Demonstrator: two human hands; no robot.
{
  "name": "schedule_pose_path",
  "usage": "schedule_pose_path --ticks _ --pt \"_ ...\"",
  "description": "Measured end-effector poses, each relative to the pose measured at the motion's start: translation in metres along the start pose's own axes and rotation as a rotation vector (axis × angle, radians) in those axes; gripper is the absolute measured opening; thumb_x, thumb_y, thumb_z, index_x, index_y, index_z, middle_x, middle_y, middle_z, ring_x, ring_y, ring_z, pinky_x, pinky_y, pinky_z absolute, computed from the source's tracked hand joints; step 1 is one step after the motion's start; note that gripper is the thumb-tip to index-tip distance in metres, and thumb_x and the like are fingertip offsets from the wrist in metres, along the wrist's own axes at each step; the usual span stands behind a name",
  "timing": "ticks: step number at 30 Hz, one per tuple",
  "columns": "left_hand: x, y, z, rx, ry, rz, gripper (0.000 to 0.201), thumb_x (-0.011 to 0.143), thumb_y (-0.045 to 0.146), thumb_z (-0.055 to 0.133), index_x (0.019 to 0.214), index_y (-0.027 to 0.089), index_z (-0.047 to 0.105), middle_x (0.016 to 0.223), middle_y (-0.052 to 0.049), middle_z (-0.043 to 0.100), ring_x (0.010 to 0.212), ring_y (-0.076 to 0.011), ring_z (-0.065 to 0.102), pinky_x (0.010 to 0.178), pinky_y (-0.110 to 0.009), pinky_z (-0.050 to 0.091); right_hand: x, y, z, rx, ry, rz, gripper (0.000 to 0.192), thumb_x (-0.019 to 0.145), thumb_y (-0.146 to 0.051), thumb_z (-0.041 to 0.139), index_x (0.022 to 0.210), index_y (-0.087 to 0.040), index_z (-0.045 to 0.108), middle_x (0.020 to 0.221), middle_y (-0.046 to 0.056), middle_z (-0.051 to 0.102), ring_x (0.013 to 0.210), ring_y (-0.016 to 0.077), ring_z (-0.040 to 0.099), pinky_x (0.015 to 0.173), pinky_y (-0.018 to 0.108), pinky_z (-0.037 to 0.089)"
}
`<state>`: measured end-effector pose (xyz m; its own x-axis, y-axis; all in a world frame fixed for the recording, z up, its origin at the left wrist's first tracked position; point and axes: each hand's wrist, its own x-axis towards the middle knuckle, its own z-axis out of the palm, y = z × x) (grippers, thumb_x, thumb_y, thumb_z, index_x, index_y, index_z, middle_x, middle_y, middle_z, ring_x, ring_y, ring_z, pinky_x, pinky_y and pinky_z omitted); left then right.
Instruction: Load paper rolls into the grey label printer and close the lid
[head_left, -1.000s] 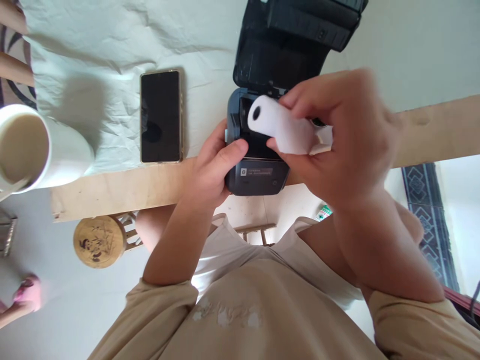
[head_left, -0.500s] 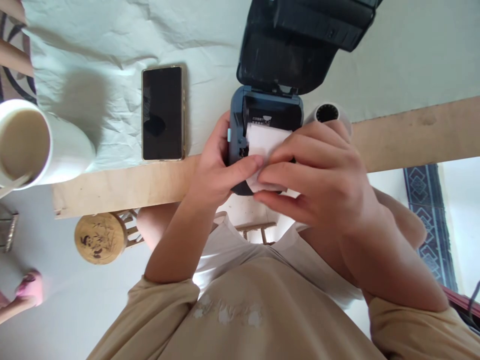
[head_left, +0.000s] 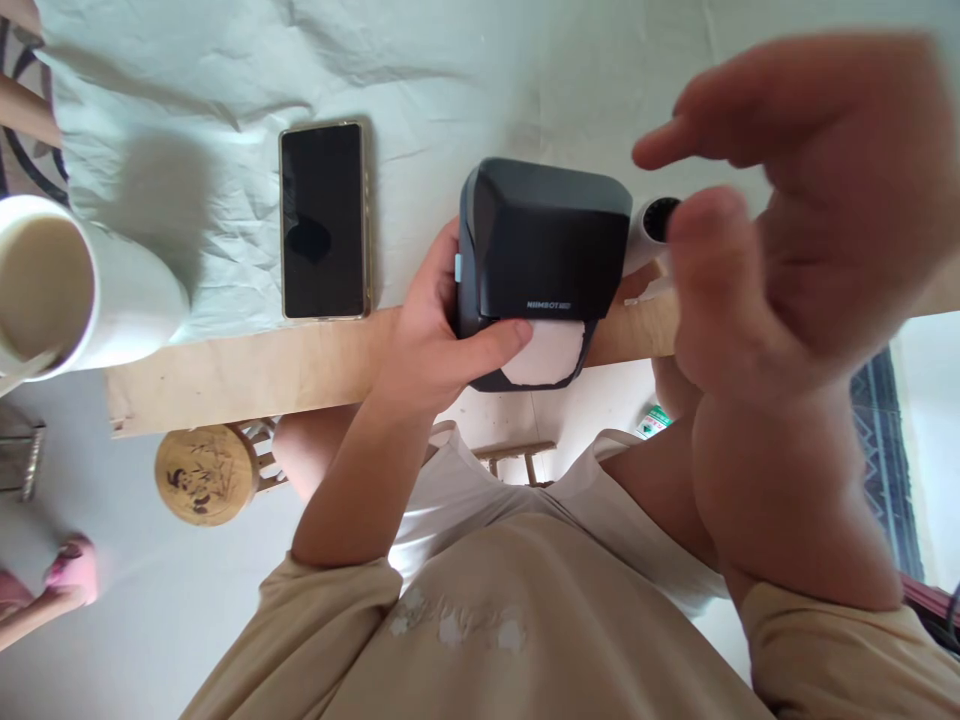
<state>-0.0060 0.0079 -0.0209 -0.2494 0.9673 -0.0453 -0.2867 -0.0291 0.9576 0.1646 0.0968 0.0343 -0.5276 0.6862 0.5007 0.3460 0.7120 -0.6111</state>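
Note:
A dark label printer [head_left: 551, 245] with its lid down sits over the near edge of the table, and my left hand [head_left: 442, 330] grips it from the left. White label paper [head_left: 551, 355] sticks out below the lid, and my left thumb presses on its upper left part. To the right of the printer, my right hand [head_left: 795, 200] is raised, blurred, with thumb and fingers apart and nothing between them. Behind that hand, a white cylindrical object with a dark round end [head_left: 660, 220] is partly covered.
A phone [head_left: 324, 220] lies on the pale cloth [head_left: 420, 90] left of the printer. At the far left stands a white mug [head_left: 135, 290] of brownish drink with a spoon. Below the wooden table edge [head_left: 247, 370] is a round stool [head_left: 206, 475]. Another person's foot [head_left: 75, 570] shows at lower left.
The printer's lid has swung down from open to closed over the paper. My right hand has let go of the paper and moved up and right. My left hand keeps its grip.

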Motion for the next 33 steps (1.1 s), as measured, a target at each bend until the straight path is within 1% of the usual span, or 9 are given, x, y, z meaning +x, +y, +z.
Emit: schedule_pose_path --ticks 3,8,14,19,21,23,26,28,33 --pt "0.0 0.001 0.0 -0.038 -0.033 0.038 0.054 0.067 0.037 0.081 0.115 0.026 0.061 0.107 -0.002 0.064 0.104 -0.0197 0.064 0.094 -0.034 0.052 -0.002 0.005 0.004 -0.116 -0.069 -0.097 0.034 0.092 -0.044 0.053 0.114 -0.018 0.059 0.121 0.006 0.064 0.123 0.0189 0.059 0.107 0.04 0.048" --pt "-0.004 0.007 0.007 -0.035 -0.04 0.034 0.045 0.078 0.05 0.071 0.113 0.024 0.064 0.097 -0.002 0.061 0.09 -0.016 0.063 0.077 -0.028 0.052 -0.003 0.002 0.005 -0.252 -0.188 -0.119 0.041 0.086 -0.053 0.06 0.114 -0.024 0.057 0.123 0.004 0.063 0.138 0.0239 0.048 0.116 0.049 0.036" --pt "-0.005 0.013 0.012 -0.064 0.05 -0.03 0.026 0.084 0.039 0.064 0.104 0.022 0.065 0.084 0.0 0.058 0.08 -0.0118 0.065 0.067 -0.022 0.047 0.0 -0.003 0.006 -0.209 -0.219 -0.054 0.049 0.088 -0.064 0.051 0.114 -0.022 0.056 0.12 0.006 0.061 0.137 0.0262 0.047 0.121 0.061 0.02" --pt "-0.002 0.004 0.026 -0.127 0.092 0.057 0.033 0.083 0.045 0.064 0.106 0.022 0.065 0.083 -0.001 0.062 0.093 -0.0183 0.067 0.073 -0.028 0.051 -0.002 -0.004 0.008 -0.225 -0.215 -0.021 0.046 0.091 -0.058 0.052 0.116 -0.021 0.057 0.122 0.003 0.061 0.139 0.0251 0.046 0.122 0.063 0.017" --pt "-0.001 0.003 0.033 -0.189 0.212 0.128 0.035 0.09 0.05 0.053 0.099 0.02 0.068 0.088 -0.004 0.066 0.11 -0.0229 0.065 0.086 -0.034 0.054 -0.004 -0.002 0.009 -0.236 -0.18 -0.051 0.046 0.09 -0.058 0.053 0.118 -0.022 0.059 0.124 0.002 0.061 0.137 0.0259 0.047 0.121 0.062 0.022" --pt "0.0 0.004 0.036 -0.239 0.258 0.13 0.048 0.097 0.052 0.038 0.094 0.018 0.071 0.1 -0.005 0.069 0.125 -0.0248 0.058 0.097 -0.037 0.053 -0.005 0.001 0.008 -0.239 -0.128 -0.094 0.044 0.09 -0.057 0.053 0.118 -0.023 0.061 0.126 0.003 0.061 0.135 0.0259 0.049 0.118 0.054 0.033" --pt "0.002 0.008 0.026 -0.252 0.166 -0.02 0.046 0.099 0.047 0.036 0.097 0.02 0.074 0.11 -0.001 0.069 0.131 -0.0243 0.053 0.101 -0.037 0.053 -0.005 0.007 0.006 -0.249 -0.08 -0.125 0.038 0.093 -0.049 0.05 0.115 -0.022 0.063 0.122 0.003 0.061 0.132 0.0248 0.051 0.112 0.044 0.041" --pt "0.003 0.009 0.018 -0.245 0.131 -0.058 0.041 0.097 0.046 0.042 0.096 0.021 0.074 0.111 0.0 0.07 0.13 -0.0235 0.054 0.102 -0.035 0.053 -0.005 0.008 0.004 -0.253 -0.066 -0.173 0.037 0.091 -0.048 0.052 0.113 -0.021 0.063 0.118 0.003 0.062 0.131 0.0264 0.051 0.11 0.046 0.041" --pt "0.003 0.009 0.016 -0.193 0.208 -0.047 0.04 0.095 0.052 0.048 0.098 0.021 0.072 0.11 -0.002 0.07 0.13 -0.0238 0.055 0.103 -0.035 0.053 -0.006 0.006 -0.001 -0.238 -0.28 -0.178 0.047 0.09 -0.058 0.05 0.123 -0.025 0.058 0.132 0.006 0.055 0.126 0.0238 0.054 0.105 0.048 0.041"
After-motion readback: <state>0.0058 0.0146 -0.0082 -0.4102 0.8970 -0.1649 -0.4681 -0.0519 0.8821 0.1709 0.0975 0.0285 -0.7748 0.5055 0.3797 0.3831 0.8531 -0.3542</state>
